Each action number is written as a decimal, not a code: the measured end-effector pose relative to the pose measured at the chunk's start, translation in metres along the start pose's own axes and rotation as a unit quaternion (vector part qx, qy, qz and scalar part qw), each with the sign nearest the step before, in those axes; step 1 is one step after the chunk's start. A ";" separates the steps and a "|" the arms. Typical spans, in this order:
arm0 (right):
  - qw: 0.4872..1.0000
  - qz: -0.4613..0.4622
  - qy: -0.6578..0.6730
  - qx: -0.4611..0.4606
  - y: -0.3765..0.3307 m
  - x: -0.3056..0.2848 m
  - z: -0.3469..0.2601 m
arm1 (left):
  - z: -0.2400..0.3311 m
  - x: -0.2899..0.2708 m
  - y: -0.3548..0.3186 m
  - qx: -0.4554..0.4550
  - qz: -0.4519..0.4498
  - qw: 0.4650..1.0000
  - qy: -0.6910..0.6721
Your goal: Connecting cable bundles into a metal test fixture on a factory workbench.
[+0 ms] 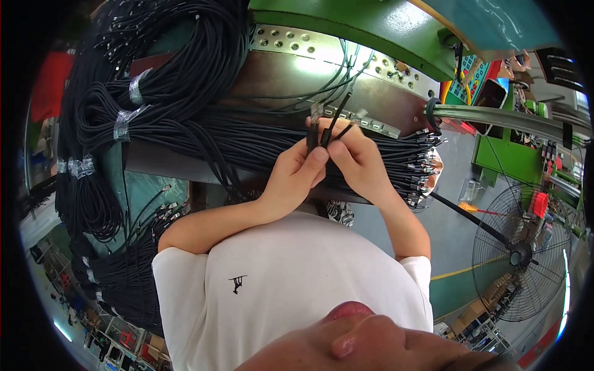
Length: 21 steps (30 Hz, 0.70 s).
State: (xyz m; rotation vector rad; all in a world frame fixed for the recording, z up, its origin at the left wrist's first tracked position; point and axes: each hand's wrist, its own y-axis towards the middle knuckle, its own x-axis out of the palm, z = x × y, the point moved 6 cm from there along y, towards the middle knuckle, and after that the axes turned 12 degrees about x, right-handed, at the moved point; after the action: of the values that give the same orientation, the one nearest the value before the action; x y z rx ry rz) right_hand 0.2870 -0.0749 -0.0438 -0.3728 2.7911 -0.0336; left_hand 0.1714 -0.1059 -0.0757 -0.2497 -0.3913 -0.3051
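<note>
My left hand and my right hand meet in front of my chest, above the workbench. The left fingers pinch a black cable plug, its upper end pointing away from me with a clear piece at the tip. My right thumb and fingers close on a thin black cable right beside it; a second dark end sticks out at the right fingers. Which ends belong to the same cable I cannot tell. Just beyond the right hand lies a pale strip with a row of sockets.
A thick bundle of black cables runs across the bench, its metal plugs at the right end. Tied coils hang at the left. Behind stand a perforated metal plate and green machine frame. A floor fan is at right.
</note>
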 end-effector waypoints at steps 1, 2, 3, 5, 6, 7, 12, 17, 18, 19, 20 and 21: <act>0.996 0.002 -0.087 -0.033 -0.003 -0.008 -0.009 | 0.000 -0.002 -0.001 -0.004 -0.004 1.000 -0.021; 0.975 0.085 -0.195 -0.065 -0.005 -0.024 -0.013 | 0.011 0.003 0.002 0.013 0.020 1.000 -0.011; 0.935 0.167 -0.299 -0.095 -0.006 -0.035 -0.018 | 0.010 0.001 0.002 0.014 0.023 1.000 -0.013; 0.902 0.217 -0.350 -0.126 0.009 -0.040 -0.011 | 0.001 -0.001 -0.002 -0.038 0.019 0.999 -0.032; 0.917 0.162 -0.346 -0.112 0.014 -0.037 0.004 | 0.000 0.001 -0.002 -0.048 0.018 0.998 -0.049; 0.929 0.107 -0.340 -0.098 0.014 -0.034 0.017 | 0.001 0.003 -0.004 -0.049 0.015 0.997 -0.051; 0.885 0.223 -0.346 -0.217 0.001 -0.031 -0.013 | -0.004 0.003 -0.008 -0.076 0.025 0.992 -0.098; 0.926 0.171 -0.289 -0.175 0.010 -0.023 -0.002 | 0.003 -0.001 -0.016 0.026 -0.023 0.997 0.062; 0.940 0.162 -0.260 -0.152 0.013 -0.021 -0.001 | 0.012 -0.008 -0.013 0.066 -0.036 0.989 0.124; 0.952 0.154 -0.231 -0.130 0.015 -0.020 0.001 | 0.014 -0.014 -0.010 0.028 -0.006 0.998 0.062; 0.952 0.154 -0.231 -0.129 0.015 -0.019 0.002 | 0.021 -0.016 -0.007 0.019 -0.021 0.999 0.026; 0.960 0.146 -0.217 -0.102 0.015 -0.017 0.007 | 0.024 -0.017 -0.006 0.010 -0.036 0.999 -0.011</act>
State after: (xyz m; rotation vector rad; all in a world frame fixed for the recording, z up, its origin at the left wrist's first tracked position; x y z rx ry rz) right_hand 0.3009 -0.0554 -0.0465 -0.0053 2.3856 0.3631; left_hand 0.1466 -0.1006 -0.0604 -0.2191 -0.4252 -0.3701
